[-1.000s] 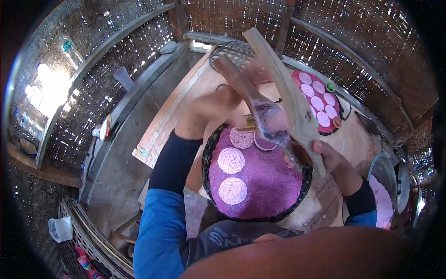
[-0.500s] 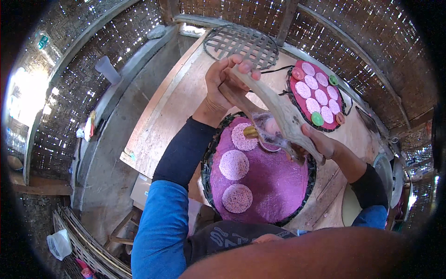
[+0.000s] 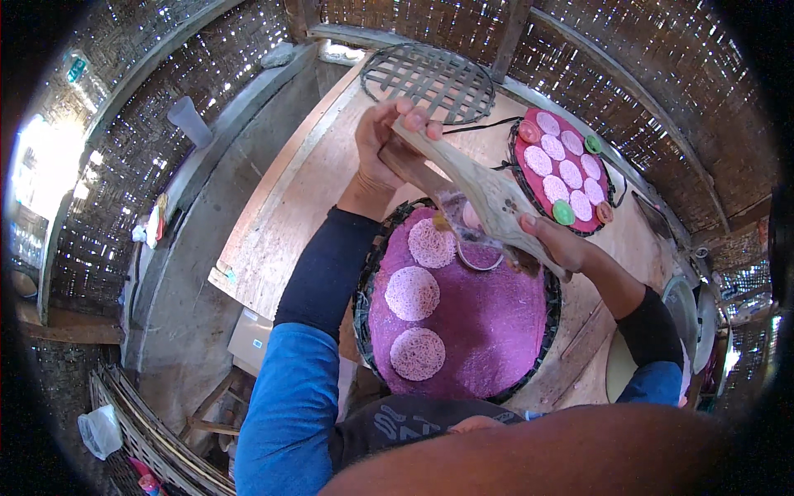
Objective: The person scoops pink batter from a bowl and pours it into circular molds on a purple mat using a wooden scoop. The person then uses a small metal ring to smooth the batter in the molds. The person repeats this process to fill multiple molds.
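Observation:
A two-armed wooden hand press (image 3: 484, 188) is raised over a round tray, its arms spread at a slant. My left hand (image 3: 387, 136) wraps round the far-left ends of both arms. My right hand (image 3: 556, 241) grips the near-right end, its lower fingers partly hidden behind the wood. Between the arms a bit of pink dough (image 3: 471, 217) shows. Below the press a pale ring (image 3: 480, 263) is partly visible. The tray's purple-pink cloth (image 3: 504, 331) carries three lacy pink discs down its left side, the top disc (image 3: 432, 243) nearest the press.
A second pink-lined tray (image 3: 525, 169) at the far right bears several pale discs and small green and red round pieces. An open-weave rack (image 3: 430, 74) lies at the back of the wooden table (image 3: 285, 186). Pale round vessels (image 3: 680, 306) stand at the right edge.
The press and both hands have shifted slightly left, and its top arm has tilted, showing more of its face. More of the pale ring shows. The three discs look the same.

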A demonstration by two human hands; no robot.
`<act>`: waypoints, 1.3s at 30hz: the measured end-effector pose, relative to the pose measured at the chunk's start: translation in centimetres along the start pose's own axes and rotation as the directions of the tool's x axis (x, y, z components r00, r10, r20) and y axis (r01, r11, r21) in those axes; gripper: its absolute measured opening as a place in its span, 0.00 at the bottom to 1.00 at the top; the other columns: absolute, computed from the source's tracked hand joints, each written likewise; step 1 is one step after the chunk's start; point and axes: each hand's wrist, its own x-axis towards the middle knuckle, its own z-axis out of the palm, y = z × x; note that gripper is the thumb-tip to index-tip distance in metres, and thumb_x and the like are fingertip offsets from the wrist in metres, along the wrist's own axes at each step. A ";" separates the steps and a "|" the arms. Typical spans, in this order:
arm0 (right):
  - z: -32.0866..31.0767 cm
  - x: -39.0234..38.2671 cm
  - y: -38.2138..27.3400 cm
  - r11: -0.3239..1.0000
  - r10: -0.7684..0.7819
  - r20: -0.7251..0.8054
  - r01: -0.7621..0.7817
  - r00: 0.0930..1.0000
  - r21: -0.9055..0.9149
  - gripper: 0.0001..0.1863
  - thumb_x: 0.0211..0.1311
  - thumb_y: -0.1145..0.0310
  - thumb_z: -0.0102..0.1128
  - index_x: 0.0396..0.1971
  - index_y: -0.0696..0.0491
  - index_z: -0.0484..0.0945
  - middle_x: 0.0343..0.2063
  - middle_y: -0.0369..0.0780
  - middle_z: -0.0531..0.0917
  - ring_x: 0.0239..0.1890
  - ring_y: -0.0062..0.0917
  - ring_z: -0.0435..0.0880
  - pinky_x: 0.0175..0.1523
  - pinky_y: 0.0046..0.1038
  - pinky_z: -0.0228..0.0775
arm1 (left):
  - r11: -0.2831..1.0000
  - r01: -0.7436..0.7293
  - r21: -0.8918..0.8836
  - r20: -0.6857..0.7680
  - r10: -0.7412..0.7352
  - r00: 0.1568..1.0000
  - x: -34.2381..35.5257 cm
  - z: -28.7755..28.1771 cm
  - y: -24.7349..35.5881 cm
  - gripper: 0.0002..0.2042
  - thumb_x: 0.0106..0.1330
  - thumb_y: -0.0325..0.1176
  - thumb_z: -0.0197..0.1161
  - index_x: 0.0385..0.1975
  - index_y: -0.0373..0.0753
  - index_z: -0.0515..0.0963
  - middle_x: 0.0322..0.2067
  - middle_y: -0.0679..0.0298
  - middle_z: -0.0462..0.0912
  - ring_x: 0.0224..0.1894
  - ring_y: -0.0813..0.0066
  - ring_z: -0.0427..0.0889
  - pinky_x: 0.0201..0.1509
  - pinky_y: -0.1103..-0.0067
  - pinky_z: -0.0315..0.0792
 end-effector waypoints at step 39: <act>-1.0 -5.0 1.8 0.981 0.159 -0.004 -0.158 0.987 0.109 0.40 0.58 0.31 0.27 0.42 0.56 0.69 0.21 0.38 0.73 0.20 0.22 0.76 0.21 0.22 0.68 | 0.997 0.075 -0.007 -0.396 -0.071 0.915 -0.9 0.9 -7.6 0.11 0.66 0.41 0.46 0.25 0.45 0.68 0.24 0.72 0.69 0.36 0.70 0.74 0.40 0.74 0.72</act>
